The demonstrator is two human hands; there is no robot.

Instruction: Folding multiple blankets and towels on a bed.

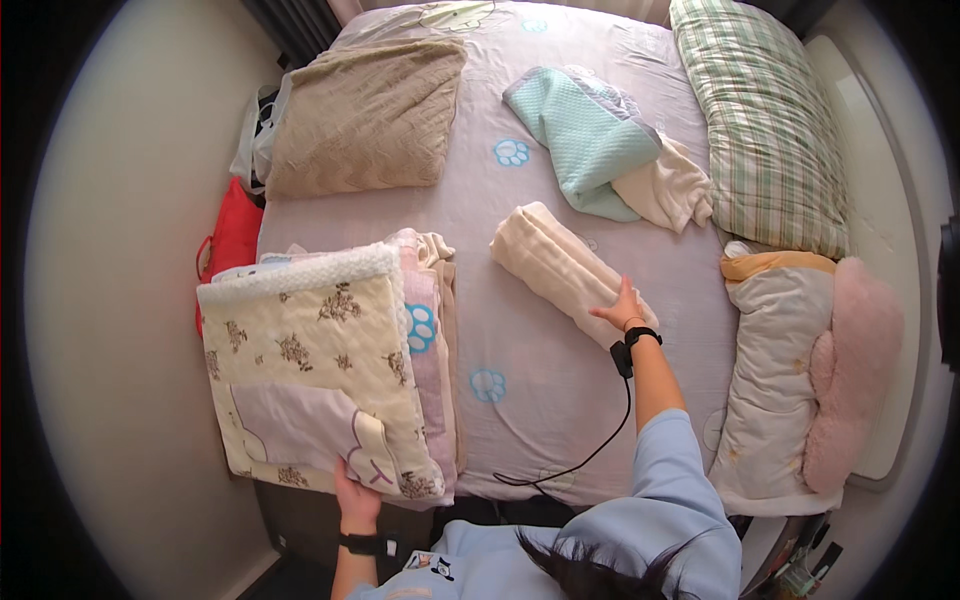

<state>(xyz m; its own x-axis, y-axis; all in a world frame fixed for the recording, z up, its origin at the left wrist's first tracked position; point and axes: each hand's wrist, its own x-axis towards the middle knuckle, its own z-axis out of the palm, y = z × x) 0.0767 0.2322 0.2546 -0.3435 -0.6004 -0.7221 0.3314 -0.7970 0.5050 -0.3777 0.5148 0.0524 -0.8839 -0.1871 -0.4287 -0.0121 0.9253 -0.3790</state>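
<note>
My right hand point(628, 306) is on the near right end of a long cream rolled blanket point(550, 260) lying slantwise on the bed. Its thumb stretches over the top and the other fingers reach the far side, partly hidden. At the lower left, my left hand point(357, 490) grips the near edge of a folded cream blanket point(290, 345) with brown floral sprigs, a fleecy white border and a lilac appliqué. That blanket tops a stack, with a lilac paw-print cloth point(425, 325) showing beneath it.
A brown folded blanket point(365, 120) lies at the far left. Mint quilted cloth point(590, 135) lies crumpled beside a plaid pillow point(775, 130). A pale pillow point(780, 370) and pink plush cushion point(855, 370) line the right. A black cable point(600, 450) hangs from my right wrist. A wall point(150, 250) borders the left.
</note>
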